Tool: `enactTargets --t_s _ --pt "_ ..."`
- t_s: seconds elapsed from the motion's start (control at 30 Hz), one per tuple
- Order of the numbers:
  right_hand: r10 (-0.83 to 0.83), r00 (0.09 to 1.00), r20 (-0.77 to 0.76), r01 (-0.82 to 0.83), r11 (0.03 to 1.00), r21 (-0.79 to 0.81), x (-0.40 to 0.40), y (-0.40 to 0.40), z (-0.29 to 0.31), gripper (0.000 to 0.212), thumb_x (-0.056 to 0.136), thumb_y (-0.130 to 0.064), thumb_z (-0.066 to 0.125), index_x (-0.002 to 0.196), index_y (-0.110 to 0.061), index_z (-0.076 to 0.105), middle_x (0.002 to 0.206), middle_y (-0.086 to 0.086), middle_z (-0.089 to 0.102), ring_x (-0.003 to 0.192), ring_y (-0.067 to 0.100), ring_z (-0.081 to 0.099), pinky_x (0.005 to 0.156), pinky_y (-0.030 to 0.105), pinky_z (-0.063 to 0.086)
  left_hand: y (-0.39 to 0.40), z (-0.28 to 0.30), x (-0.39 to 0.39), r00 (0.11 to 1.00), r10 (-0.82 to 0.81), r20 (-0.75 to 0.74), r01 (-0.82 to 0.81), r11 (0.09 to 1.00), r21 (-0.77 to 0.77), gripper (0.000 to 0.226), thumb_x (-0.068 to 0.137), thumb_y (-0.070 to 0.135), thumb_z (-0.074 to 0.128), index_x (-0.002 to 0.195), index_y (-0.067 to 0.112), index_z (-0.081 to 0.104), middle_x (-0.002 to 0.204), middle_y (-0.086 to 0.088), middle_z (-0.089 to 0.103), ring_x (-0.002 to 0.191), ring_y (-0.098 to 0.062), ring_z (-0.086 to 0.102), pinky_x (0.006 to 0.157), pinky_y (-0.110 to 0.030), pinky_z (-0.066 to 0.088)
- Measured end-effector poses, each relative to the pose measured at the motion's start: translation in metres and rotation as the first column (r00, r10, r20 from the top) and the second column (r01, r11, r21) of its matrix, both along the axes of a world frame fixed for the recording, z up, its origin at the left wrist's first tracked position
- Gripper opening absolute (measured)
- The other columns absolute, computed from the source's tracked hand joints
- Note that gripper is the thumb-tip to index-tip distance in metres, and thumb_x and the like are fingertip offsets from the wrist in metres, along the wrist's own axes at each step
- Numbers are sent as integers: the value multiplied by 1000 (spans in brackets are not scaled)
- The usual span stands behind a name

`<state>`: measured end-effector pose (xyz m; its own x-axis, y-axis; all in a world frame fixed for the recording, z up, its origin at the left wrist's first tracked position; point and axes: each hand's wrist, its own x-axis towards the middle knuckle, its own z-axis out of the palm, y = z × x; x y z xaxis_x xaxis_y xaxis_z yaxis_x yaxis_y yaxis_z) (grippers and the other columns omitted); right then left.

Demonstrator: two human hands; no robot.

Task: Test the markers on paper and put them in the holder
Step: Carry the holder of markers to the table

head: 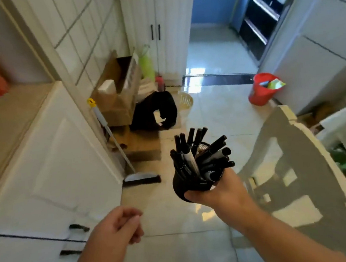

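Observation:
My right hand (218, 192) grips a black mesh holder (183, 188) from below and holds it up over the tiled floor. Several black markers (200, 157) stick out of the holder, fanned in different directions. My left hand (120, 224) hangs lower and to the left, its fingers loosely curled with nothing in them. No paper is in view.
White cabinets (50, 163) line the left. A broom (116, 144), cardboard boxes (120, 93) and a black bag (155, 109) sit by the wall ahead. A red bucket (263, 92) stands at the right. A white chair (293, 161) is close on the right.

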<state>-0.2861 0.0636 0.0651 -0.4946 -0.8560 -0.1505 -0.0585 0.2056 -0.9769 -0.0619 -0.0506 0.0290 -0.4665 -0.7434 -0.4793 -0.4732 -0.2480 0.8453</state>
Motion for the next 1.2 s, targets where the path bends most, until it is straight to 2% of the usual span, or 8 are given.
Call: enactTargets --t_s 0.27,0.4,0.5,0.6,0.7,0.83,1.0,1.2 --pt "-322 947 -7 321 945 -62 -12 153 -3 51 72 17 78 112 -13 70 103 -6 78 99 5 72 79 15 52 92 11 -73 944 -329 -34 330 943 41 15 96 0 55 93 4 68 67 -17 69 63 -26 62 67 -39 53" --pt "-470 883 8 470 882 -28 -1 229 -3 50 70 18 79 110 -11 70 95 -13 78 92 -2 71 74 13 52 149 25 -95 891 -451 -59 453 891 33 14 95 -2 54 94 0 67 72 -26 67 67 -32 61 68 -40 52" --pt "-551 834 -28 552 834 12 17 284 -4 56 74 -2 86 124 -17 65 110 -11 76 101 1 70 80 16 54 189 27 -105 836 -543 -78 546 838 27 13 94 -6 53 94 -3 66 70 -28 65 63 -33 60 66 -44 51" --pt "-660 749 -52 662 749 22 35 336 -6 60 75 -12 86 130 -17 61 118 -6 73 106 3 69 84 19 54 224 27 -118 766 -637 -83 642 766 44 12 93 -11 53 94 -8 64 68 -34 61 56 -29 60 57 -37 52" --pt "-759 648 -71 761 649 10 51 380 -6 62 75 -9 86 131 -12 59 115 -7 73 105 1 69 83 14 52 259 23 -139 634 -770 -73 774 631 60 11 92 -10 54 95 -8 65 66 -26 64 56 -26 60 57 -33 53" --pt "-913 404 62 915 404 -12 67 427 -8 61 68 20 81 120 -1 57 102 -3 78 97 7 73 77 20 55 308 19 -174 440 -896 -67 898 439 24 13 93 -10 55 93 -3 66 65 -23 66 57 -25 60 61 -37 49" --pt "-987 142 76 989 145 36 80 475 -11 58 68 12 84 119 -5 61 103 -3 78 96 4 72 76 14 53 367 16 -215 243 -965 -102 970 243 19 15 92 -12 54 90 -3 66 61 -19 66 54 -24 58 59 -36 46" --pt "-997 -57 52 996 -54 68 84 509 -9 51 69 12 83 113 -6 66 90 -17 78 81 -9 69 68 3 47 414 14 -255 41 -992 -123 999 38 27 14 93 -10 54 90 -2 66 62 -18 65 55 -24 58 56 -30 48"
